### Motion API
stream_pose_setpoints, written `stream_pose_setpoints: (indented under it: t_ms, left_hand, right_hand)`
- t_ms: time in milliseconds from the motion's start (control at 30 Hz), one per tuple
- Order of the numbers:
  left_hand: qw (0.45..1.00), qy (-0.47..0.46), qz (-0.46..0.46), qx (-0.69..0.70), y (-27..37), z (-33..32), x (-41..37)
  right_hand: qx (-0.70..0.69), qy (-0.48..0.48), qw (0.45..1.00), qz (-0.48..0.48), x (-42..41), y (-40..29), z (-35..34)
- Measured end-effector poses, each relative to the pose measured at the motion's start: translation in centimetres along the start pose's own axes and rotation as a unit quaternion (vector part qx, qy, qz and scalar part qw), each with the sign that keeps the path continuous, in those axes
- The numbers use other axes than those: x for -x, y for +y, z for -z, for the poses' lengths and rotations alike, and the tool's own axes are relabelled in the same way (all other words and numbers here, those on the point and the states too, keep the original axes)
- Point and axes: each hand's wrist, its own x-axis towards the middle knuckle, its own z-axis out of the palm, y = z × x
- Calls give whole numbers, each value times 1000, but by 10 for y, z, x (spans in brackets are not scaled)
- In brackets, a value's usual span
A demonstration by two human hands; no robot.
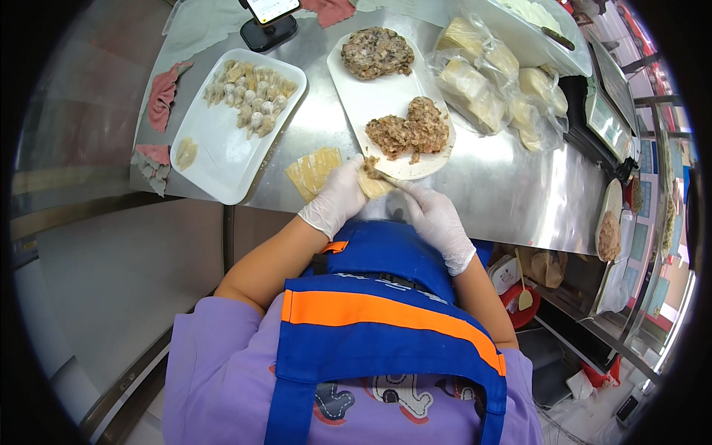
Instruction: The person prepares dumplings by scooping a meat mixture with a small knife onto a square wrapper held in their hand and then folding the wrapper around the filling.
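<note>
In a thin white glove, my left hand (340, 192) holds yellow dough wrappers (376, 187), with a small dab of meat filling (371, 166) on them. My right hand (436, 219), gloved too, grips a thin flat spreading stick (394, 181) whose tip is near the filling. Left of my left hand, a fanned stack of wrappers (315, 169) lies on the steel table. Just beyond both hands is a white tray (361, 105) bearing mounds of minced meat (409, 130) and a darker meat mixture (377, 53). Filled wontons (253, 94) sit in rows on another white tray (222, 156), one wonton apart near its left corner.
Bagged wrappers (484, 83) lie at the right, beside a white bin (539, 33) of pale flour-like powder and a weighing scale (609, 119). A phone on a stand (268, 30) is at the back. Pink cloths (164, 97) lie along the left edge of the steel table (512, 189).
</note>
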Motion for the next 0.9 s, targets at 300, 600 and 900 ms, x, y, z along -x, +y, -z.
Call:
stream_pose_setpoints:
  t_ms: [300, 600, 900]
  left_hand:
    - [994, 69, -63, -53, 11, 6, -16]
    - [997, 49, -55, -38, 11, 5, -10]
    - [995, 69, -46, -63, 13, 6, -11]
  right_hand:
    - [84, 76, 993, -31, -14, 17, 11]
    - [149, 89, 984, -33, -6, 4, 4]
    - [2, 26, 999, -37, -11, -3, -15]
